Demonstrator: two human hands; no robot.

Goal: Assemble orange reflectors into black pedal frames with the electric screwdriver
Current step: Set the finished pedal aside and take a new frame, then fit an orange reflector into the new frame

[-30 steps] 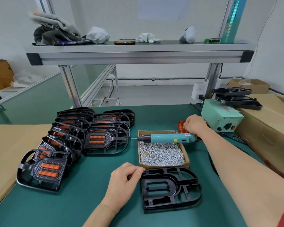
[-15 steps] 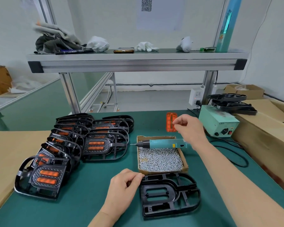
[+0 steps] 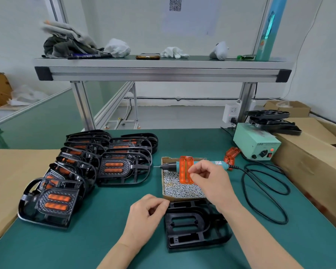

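Note:
An empty black pedal frame [image 3: 194, 228] lies flat on the green mat near me. My left hand [image 3: 146, 216] rests at its left edge, fingers curled against the rim. My right hand [image 3: 208, 179] pinches an orange reflector [image 3: 186, 169] upright in the air above the cardboard screw box [image 3: 182, 189]. The teal electric screwdriver [image 3: 204, 164] lies across the back of that box, tip pointing left, partly hidden by the reflector and my hand. More orange reflectors [image 3: 231, 155] lie by the power supply.
Several finished pedals with reflectors [image 3: 85, 171] are stacked in rows on the left. A green power supply [image 3: 256, 142] stands at the right with a black cable [image 3: 266, 191] looping on the mat. Cardboard boxes [image 3: 314, 162] line the right edge; spare frames [image 3: 270, 121] sit behind.
My right hand picked an orange reflector from the pile near the power supply and carried it left and toward me, over the screw box. My left hand stayed at the frame.

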